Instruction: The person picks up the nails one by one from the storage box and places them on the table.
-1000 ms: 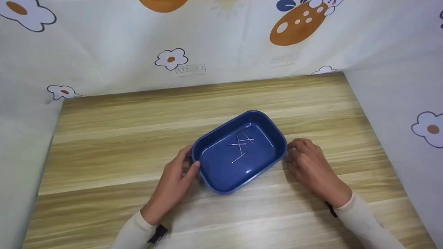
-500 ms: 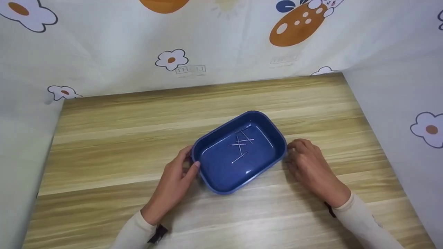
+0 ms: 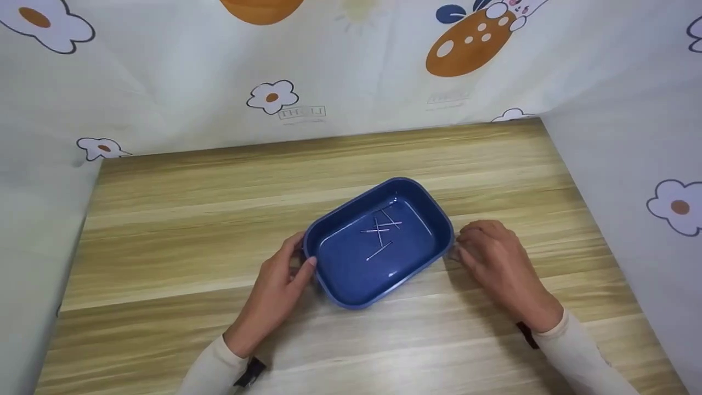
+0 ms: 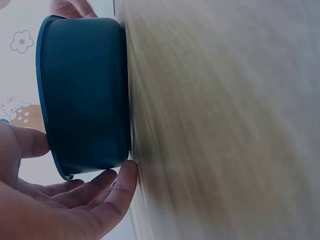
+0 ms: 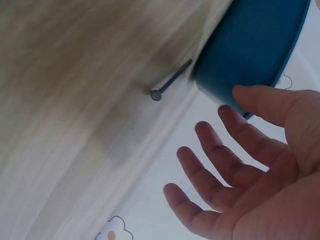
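Note:
A blue rectangular tray [image 3: 351,274] sits at a slant on the wooden table, with several thin metal nails [image 3: 379,250] lying loose and partly crossed on its floor. My left hand [image 3: 279,291] holds the tray's left end, thumb at the rim and fingers along the outer wall, as the left wrist view also shows. Just off the right end is my right hand [image 3: 496,263], its fingers loosely bent and nothing between them. In the right wrist view, one nail [image 5: 172,80] lies on the table beside the tray's wall, near the right fingertips. Whether the right thumb touches the tray I cannot tell.
Wood-grained table [image 3: 192,203] surface surrounds the tray. A pale curtain [image 3: 181,71] with flowers and orange fruit prints rises along the back and both sides.
My right hand has shifted slightly right, and its fingers have loosened away from the tray's end. The left hand and the tray stay practically where they were.

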Demonstrator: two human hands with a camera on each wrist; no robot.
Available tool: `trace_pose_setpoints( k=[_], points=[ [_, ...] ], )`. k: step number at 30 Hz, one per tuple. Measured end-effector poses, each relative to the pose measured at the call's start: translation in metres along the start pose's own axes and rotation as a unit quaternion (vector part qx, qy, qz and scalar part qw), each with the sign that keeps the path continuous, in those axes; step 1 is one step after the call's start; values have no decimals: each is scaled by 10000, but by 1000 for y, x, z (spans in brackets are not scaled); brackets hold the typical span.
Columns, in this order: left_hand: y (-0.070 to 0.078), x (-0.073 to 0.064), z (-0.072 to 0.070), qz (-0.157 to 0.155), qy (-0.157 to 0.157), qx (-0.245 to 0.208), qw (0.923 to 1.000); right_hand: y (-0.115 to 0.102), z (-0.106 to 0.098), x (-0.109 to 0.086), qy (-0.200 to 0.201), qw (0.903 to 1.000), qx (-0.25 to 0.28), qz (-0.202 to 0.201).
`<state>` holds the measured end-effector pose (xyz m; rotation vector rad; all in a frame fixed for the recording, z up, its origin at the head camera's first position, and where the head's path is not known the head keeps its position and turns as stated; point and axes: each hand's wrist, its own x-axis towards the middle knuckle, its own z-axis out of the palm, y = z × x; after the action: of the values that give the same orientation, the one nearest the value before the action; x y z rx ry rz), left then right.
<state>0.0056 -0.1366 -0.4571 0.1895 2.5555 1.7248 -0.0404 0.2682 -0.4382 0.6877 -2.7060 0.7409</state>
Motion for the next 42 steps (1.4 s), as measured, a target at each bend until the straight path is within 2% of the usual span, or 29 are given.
trace_pose_setpoints(
  k=[5,12,22,34,42],
  points=[
    [0,0,0,21,44,42,10000,-7,-5,1,171,9975,454,511],
    [0,0,0,-47,34,29,10000,-15,-8,6,506,9947,628,636],
    [0,0,0,-27,76,72,9999,-23,1,13,477,9950,690,547],
    [1,0,-1,33,42,71,10000,-26,10,25,485,9964,692,67],
    [1,0,-1,98,52,71,9999,-30,14,33,271,9974,672,59]
  ],
)
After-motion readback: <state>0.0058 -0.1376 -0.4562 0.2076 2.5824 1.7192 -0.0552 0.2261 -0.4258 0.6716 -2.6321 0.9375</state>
